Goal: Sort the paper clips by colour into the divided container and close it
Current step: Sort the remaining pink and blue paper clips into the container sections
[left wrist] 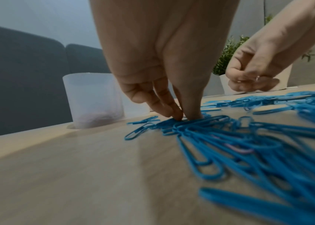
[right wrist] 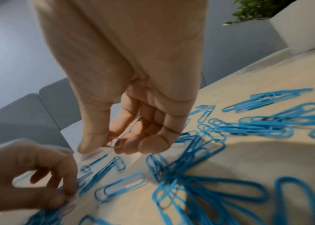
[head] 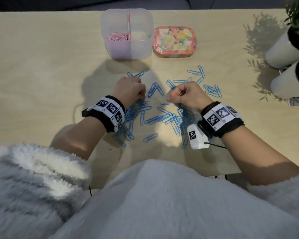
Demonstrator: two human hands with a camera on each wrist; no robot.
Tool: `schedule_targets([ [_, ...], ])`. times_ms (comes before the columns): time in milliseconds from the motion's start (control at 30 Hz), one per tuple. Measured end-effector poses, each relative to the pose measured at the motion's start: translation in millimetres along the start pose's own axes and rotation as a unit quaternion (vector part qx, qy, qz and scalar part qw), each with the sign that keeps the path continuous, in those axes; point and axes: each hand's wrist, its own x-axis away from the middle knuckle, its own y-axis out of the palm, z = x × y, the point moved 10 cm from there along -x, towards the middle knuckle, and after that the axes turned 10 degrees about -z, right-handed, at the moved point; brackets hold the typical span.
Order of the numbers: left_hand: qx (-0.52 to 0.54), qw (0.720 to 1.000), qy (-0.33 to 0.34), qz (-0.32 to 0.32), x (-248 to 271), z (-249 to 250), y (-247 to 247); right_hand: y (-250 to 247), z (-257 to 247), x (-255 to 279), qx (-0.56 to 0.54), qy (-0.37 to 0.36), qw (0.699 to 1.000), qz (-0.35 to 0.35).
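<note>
Blue clips: smooth coated wire. Container: frosted translucent plastic. Table: matt pale wood. Sleeves: fluffy fleece.

Head view down from above, both wrist views low and close over the same blue clips

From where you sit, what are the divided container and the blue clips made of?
Divided container: looks like frosted translucent plastic, since the pink clips show hazily through its wall. Blue clips: likely wire with a matte blue coating; the core is not visible.
</note>
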Motion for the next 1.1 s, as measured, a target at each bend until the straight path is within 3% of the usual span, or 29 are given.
schedule_targets([
  [133,0.014,1.000,-0.011,0.006,4.2,-1.7,7.2,0.1,-14.8,-12.3,-0.015,-0.018,1.000,0.021],
  [200,0.045,0.999,-0.021,0.015,7.2,-5.8,7.1,11.0,-27.9,-23.6,0.094,-0.033,0.995,0.010],
  [300,0.163,0.983,-0.059,0.061,17.4,-23.1,-0.8,36.1,-46.1,-32.8,0.286,-0.065,0.956,-0.022],
  [400,0.326,0.938,-0.087,0.077,28.5,-40.2,0.9,43.7,-42.1,-34.3,0.365,-0.045,0.929,-0.039],
  [500,0.470,0.873,-0.117,0.052,34.9,-49.5,13.3,20.7,-39.1,-32.3,0.362,-0.019,0.932,0.025],
  [567,0.520,0.843,-0.128,0.046,38.9,-51.5,19.9,22.0,-41.4,-28.3,0.342,-0.028,0.939,0.023],
  [600,0.514,0.847,-0.128,0.052,40.6,-52.0,20.0,31.1,-42.6,-26.3,0.336,-0.034,0.941,-0.002],
  [700,0.426,0.896,-0.114,0.055,44.8,-49.2,20.0,59.5,-46.1,-20.8,0.359,-0.047,0.930,-0.055],
  [800,0.307,0.948,-0.087,0.013,43.7,-32.4,23.4,67.8,-47.3,-20.7,0.393,-0.058,0.917,-0.042],
  [867,0.251,0.965,-0.082,-0.004,43.3,-25.4,24.1,68.8,-43.6,-20.9,0.402,-0.052,0.913,-0.038],
  [1000,0.259,0.962,-0.085,-0.007,47.3,-31.2,22.7,57.5,-25.8,-21.6,0.357,-0.023,0.932,-0.052],
  [1100,0.340,0.935,-0.090,0.042,50.8,-42.6,10.8,31.6,-15.3,-22.5,0.296,-0.011,0.955,-0.025],
])
